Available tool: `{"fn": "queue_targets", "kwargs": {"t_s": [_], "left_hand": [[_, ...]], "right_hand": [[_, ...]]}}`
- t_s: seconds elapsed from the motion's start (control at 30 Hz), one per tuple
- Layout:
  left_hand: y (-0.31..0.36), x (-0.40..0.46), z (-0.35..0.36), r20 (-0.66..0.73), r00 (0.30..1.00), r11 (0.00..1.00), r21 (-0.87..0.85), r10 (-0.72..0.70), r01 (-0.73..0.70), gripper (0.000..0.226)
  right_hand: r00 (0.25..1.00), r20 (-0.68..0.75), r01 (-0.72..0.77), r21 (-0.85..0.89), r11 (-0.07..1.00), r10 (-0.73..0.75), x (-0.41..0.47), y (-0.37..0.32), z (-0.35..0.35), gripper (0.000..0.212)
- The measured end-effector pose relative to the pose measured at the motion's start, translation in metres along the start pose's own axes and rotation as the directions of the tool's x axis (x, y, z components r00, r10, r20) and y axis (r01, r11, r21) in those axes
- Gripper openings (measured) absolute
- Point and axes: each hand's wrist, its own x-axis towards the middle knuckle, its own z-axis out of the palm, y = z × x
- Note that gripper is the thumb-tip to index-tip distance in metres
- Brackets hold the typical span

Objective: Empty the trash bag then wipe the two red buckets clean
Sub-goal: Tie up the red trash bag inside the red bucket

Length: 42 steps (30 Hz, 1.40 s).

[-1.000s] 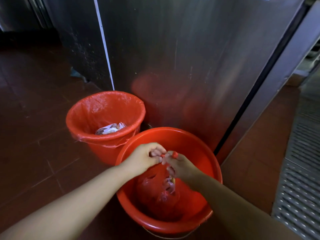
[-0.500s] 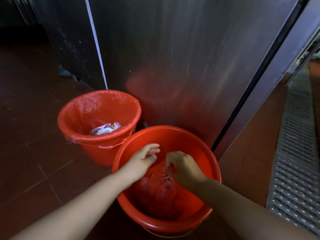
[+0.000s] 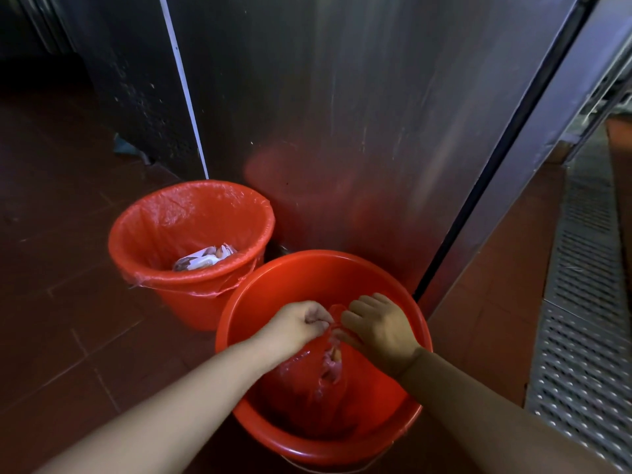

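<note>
On dark tiled floor (image 3: pixel 61 302), steel panels (image 3: pixel 342 114).

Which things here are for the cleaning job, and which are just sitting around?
For the job:
- left hand and right hand, both gripping the red trash bag
- near red bucket
- far red bucket with its liner and rubbish

Just there:
- steel cabinet
- metal floor grate
- tiled floor

Both bucket mouths (image 3: pixel 323 268) (image 3: pixel 191 203) gape open above (steel panel (image 3: pixel 342 114) blocks behind), floor (image 3: pixel 61 302) free leftward.
</note>
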Motion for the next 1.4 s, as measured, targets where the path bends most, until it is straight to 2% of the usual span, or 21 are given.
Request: {"fn": "queue_targets", "kwargs": {"t_s": [0.03, 0.13, 0.2, 0.27, 0.33, 0.4, 0.43, 0.5, 0.57, 0.63, 0.67, 0.73, 0.8, 0.87, 0.93, 1.0, 1.07, 1.17, 1.23, 1.3, 1.4], "left_hand": [[-0.001, 0.002, -0.002, -0.038, 0.995, 0.974, 0.211, 0.089, -0.079, 0.012], [-0.002, 0.000, -0.022, -0.041, 0.957, 0.652, 0.741, 0.288, -0.165, 0.010], [-0.010, -0.004, -0.044, -0.024, 0.980, 0.507, 0.858, 0.197, -0.081, 0.012], [-0.018, -0.011, -0.061, -0.025, 0.998, 0.393, 0.920, 0.064, -0.002, 0.014], [-0.022, -0.015, -0.062, -0.015, 0.998, 0.377, 0.926, 0.058, -0.008, 0.008], [-0.019, -0.010, -0.056, -0.038, 0.992, 0.554, 0.831, 0.118, -0.034, 0.009], [-0.014, -0.005, -0.052, -0.075, 0.992, 0.715, 0.699, 0.105, -0.024, 0.018], [0.001, 0.001, -0.039, -0.161, 0.986, 0.989, 0.134, -0.034, 0.056, 0.030], [0.020, 0.005, -0.021, -0.126, 0.979, 0.898, -0.430, -0.160, 0.091, 0.034], [0.038, 0.009, -0.014, -0.101, 0.981, 0.731, -0.680, -0.163, 0.052, 0.034], [0.047, 0.010, -0.016, -0.109, 0.985, 0.672, -0.740, -0.132, 0.009, 0.033], [0.065, 0.012, -0.031, -0.128, 0.991, 0.570, -0.817, -0.039, -0.083, 0.033], [0.080, 0.009, -0.050, -0.105, 0.991, 0.551, -0.823, 0.086, -0.135, 0.034], [0.084, 0.005, -0.066, -0.074, 0.981, 0.657, -0.733, 0.182, -0.177, 0.034], [0.072, -0.002, -0.083, -0.066, 0.981, 0.819, -0.541, 0.184, -0.190, 0.034], [0.050, -0.010, -0.100, -0.079, 0.986, 0.917, -0.361, 0.148, -0.167, 0.031], [0.029, -0.018, -0.106, -0.094, 0.990, 0.951, -0.283, 0.104, -0.126, 0.028], [0.014, -0.020, -0.099, -0.134, 0.990, 0.963, -0.256, 0.052, -0.085, 0.027], [0.014, -0.022, -0.094, -0.146, 0.989, 0.980, -0.197, 0.010, -0.039, 0.028], [0.018, -0.026, -0.090, -0.166, 0.986, 0.996, -0.089, -0.027, 0.012, 0.029], [0.037, -0.033, -0.075, -0.139, 0.988, 0.994, -0.088, -0.071, 0.060, 0.022]], "right_hand": [[0.999, 0.036, -0.013, 0.027, 1.000, 0.012, 0.000, -0.001, -0.001, 0.032], [0.975, 0.200, -0.115, 0.085, 0.990, 0.096, -0.004, -0.002, -0.003, 0.028], [0.897, 0.413, -0.210, 0.080, 0.974, 0.159, -0.016, 0.003, -0.007, 0.025], [0.754, 0.626, -0.233, -0.032, 0.972, 0.202, -0.031, 0.009, -0.011, 0.034], [0.646, 0.732, -0.189, -0.124, 0.974, 0.218, -0.034, 0.012, -0.016, 0.038], [0.611, 0.730, -0.373, -0.075, 0.925, 0.306, -0.023, 0.015, -0.017, 0.034], [0.583, 0.711, -0.579, 0.024, 0.815, 0.393, -0.015, 0.015, -0.019, 0.031], [0.494, 0.678, -0.867, 0.331, 0.373, 0.545, 0.003, 0.009, -0.018, 0.032], [0.429, 0.675, -0.800, 0.592, -0.095, 0.600, 0.024, -0.003, -0.017, 0.043], [0.404, 0.692, -0.518, 0.712, -0.474, 0.598, 0.042, -0.010, -0.021, 0.051], [0.378, 0.708, -0.353, 0.706, -0.614, 0.597, 0.052, -0.008, -0.027, 0.050], [0.368, 0.719, -0.138, 0.670, -0.730, 0.590, 0.068, 0.003, -0.041, 0.051], [0.454, 0.695, -0.063, 0.649, -0.758, 0.557, 0.079, 0.013, -0.058, 0.059], [0.510, 0.673, -0.054, 0.646, -0.761, 0.535, 0.076, 0.022, -0.070, 0.061], [0.443, 0.706, -0.067, 0.641, -0.764, 0.553, 0.059, 0.030, -0.077, 0.057], [0.313, 0.750, -0.099, 0.636, -0.766, 0.582, 0.035, 0.036, -0.074, 0.054], [0.217, 0.782, -0.142, 0.617, -0.774, 0.584, 0.015, 0.038, -0.068, 0.053], [0.189, 0.793, -0.207, 0.609, -0.766, 0.579, 0.004, 0.038, -0.061, 0.053], [0.235, 0.780, -0.318, 0.625, -0.713, 0.580, 0.004, 0.035, -0.063, 0.052], [0.372, 0.749, -0.475, 0.661, -0.581, 0.548, 0.012, 0.033, -0.072, 0.051], [0.587, 0.643, -0.662, 0.731, -0.167, 0.491, 0.037, 0.031, -0.097, 0.046]]}}
